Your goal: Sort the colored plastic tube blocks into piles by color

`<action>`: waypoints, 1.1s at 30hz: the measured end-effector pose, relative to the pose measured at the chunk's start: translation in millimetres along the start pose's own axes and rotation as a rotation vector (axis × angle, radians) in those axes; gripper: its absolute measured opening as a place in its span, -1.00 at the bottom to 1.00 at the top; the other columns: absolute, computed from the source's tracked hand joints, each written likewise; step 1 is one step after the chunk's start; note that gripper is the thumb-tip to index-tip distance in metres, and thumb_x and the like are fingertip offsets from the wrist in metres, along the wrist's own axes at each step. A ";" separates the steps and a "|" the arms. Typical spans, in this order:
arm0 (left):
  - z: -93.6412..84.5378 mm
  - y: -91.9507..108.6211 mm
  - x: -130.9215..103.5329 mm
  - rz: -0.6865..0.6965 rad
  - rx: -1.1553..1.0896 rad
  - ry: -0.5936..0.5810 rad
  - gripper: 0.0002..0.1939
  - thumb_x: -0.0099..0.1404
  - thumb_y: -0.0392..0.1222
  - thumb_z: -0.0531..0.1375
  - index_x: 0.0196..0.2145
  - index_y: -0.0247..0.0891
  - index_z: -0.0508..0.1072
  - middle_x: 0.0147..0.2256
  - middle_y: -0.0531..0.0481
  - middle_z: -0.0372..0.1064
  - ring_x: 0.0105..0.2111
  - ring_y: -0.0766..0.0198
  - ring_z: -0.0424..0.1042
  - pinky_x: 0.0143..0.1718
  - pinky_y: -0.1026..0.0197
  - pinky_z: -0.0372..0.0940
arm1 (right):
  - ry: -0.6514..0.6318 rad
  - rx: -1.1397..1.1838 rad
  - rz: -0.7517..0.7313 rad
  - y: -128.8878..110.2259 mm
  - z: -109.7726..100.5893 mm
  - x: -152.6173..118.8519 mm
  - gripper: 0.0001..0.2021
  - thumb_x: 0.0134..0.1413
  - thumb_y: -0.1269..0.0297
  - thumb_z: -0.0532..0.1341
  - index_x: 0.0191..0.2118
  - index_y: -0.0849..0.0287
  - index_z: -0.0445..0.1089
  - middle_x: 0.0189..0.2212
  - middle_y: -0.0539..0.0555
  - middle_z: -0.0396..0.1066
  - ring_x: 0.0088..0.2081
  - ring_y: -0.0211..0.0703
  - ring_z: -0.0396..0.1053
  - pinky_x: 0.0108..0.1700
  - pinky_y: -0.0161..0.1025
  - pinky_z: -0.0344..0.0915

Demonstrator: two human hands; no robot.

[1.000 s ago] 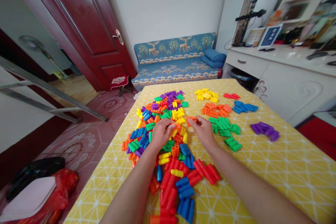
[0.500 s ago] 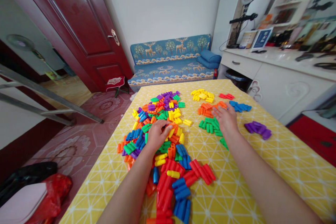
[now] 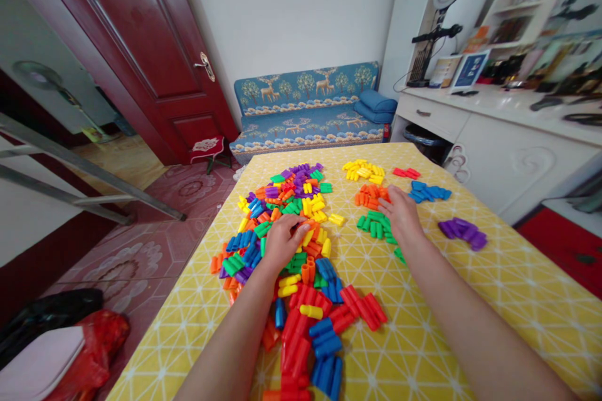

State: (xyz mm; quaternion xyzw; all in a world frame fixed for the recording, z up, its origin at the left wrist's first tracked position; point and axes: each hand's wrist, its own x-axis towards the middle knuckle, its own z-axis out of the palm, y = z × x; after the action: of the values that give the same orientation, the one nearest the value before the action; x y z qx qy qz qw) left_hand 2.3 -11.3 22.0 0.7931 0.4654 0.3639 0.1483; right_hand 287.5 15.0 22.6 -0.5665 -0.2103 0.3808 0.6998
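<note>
My left hand [image 3: 284, 242] rests on a mixed pile of plastic tube-shaped building blocks [image 3: 244, 239]. Its thumb and fingers curl around an orange building block [image 3: 309, 224] at the pile's right side. Over the small orange group [image 3: 368, 196], my right hand [image 3: 402, 214] has its fingers stretched out, the tips touching the right edge of that group. Just below lies a green group [image 3: 374, 223], partly under the right hand. Yellow blocks [image 3: 362, 170], red blocks [image 3: 406, 173], blue blocks [image 3: 429, 192] and purple blocks [image 3: 463, 232] lie in separate groups around it.
A yellow patterned cloth [image 3: 399, 332] covers the table. Red and blue blocks [image 3: 324, 338] spread between my forearms. Beyond the table stands a blue sofa [image 3: 305, 125]. A white dresser [image 3: 512, 156] is at the right, a metal ladder [image 3: 84, 191] at the left.
My right hand has shifted slightly left and down, and the loose orange blocks under its fingers now sit against the orange group. My left hand stays nearly still on the pile.
</note>
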 end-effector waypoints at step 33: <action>1.2 -1.3 -1.7 0.035 -0.032 0.003 -0.77 0.31 -0.16 0.13 -0.14 -0.15 0.53 -0.18 -0.04 0.53 -0.17 0.17 0.48 -0.14 0.15 0.36 | -0.764 -0.375 -0.384 24.1 40.3 -85.7 -0.76 -0.04 0.26 0.25 -0.19 0.11 0.52 -0.21 0.09 0.52 -0.19 -0.09 0.44 -0.09 -0.12 0.34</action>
State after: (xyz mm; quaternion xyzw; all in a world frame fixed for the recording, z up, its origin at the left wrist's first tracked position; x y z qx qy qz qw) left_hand 1.8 -11.9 19.6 0.7980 0.4459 0.3751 0.1539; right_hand 197.9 -23.9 22.2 -0.4529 -0.6194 0.3811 0.5157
